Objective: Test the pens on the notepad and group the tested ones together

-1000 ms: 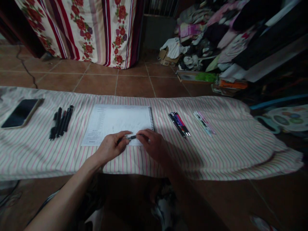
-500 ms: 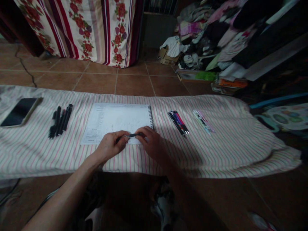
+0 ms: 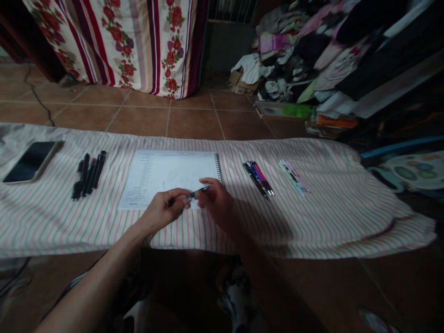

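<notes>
A dark pen (image 3: 194,193) with a pale band is held above the near edge of a spiral notebook (image 3: 173,169). My left hand (image 3: 169,204) pinches one end between thumb and fingers. At the other end, my right hand (image 3: 218,200) has its thumb and fingers closed on the pen, with its index finger raised above it. Parts of the pen are hidden in both hands. The notebook page carries printing down its left side and faint marks in the middle.
Several black pens (image 3: 88,175) and a phone (image 3: 31,162) lie to the left on the striped cloth (image 3: 333,203). To the right are a bundle of dark and purple pens (image 3: 258,179) and some pastel pens (image 3: 294,177). Clothes (image 3: 277,44) are heaped on the floor beyond.
The pen has tilted, its right end now higher. My right hand's fingers have shifted on it, the index finger lifting. The other things stay in place.
</notes>
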Demonstrator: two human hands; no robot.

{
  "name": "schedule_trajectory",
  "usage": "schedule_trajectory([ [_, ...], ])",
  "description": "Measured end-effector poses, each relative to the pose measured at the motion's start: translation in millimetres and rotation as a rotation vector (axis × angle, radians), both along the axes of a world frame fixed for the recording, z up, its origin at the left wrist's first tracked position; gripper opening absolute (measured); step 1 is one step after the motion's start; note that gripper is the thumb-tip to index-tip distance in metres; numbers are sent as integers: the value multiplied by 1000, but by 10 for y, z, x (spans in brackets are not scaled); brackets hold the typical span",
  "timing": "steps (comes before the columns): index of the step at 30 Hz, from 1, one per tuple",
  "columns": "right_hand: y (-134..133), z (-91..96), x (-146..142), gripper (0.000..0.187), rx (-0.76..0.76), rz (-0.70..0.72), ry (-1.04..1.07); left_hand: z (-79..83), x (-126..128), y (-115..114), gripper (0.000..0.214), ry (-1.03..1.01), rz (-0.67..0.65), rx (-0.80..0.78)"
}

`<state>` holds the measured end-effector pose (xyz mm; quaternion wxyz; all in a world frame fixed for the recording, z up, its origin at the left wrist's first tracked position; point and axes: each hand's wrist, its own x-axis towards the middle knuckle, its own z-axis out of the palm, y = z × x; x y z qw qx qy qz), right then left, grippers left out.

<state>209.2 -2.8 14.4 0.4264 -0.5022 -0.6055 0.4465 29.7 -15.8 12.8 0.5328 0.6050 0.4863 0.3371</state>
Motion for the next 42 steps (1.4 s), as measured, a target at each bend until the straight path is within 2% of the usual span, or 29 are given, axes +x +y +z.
schedule_trajectory([
  [3, 31, 10, -3, 41, -155, 69, 213, 73, 25, 16, 35, -204, -15, -166],
  [6, 41, 49, 6, 31, -225, 128, 310, 138, 58, 15, 34, -295, -39, -237],
  [12, 33, 106, -21, 16, -225, 41, 385, 146, 112, -28, 31, -352, -36, -238],
  [20, 50, 86, -33, 19, -182, 18, 385, 161, 63, -13, 28, -235, -75, -85],
  [25, 33, 119, -19, 17, -156, 4, 311, 149, 90, -22, 26, -199, -58, -62],
  [29, 24, 52, -23, 19, -67, -23, 219, 106, 107, -27, 22, -172, -23, -34],
  [32, 15, 1, -33, 21, -8, -70, 113, 67, 101, -23, 17, -95, 6, 88],
  [36, 10, -13, -45, 27, -11, -114, -3, 32, 92, -23, 10, 54, 27, 250],
  [42, 11, 5, -72, 28, -45, -124, 16, -1, 115, -53, 3, 181, 117, 441],
])
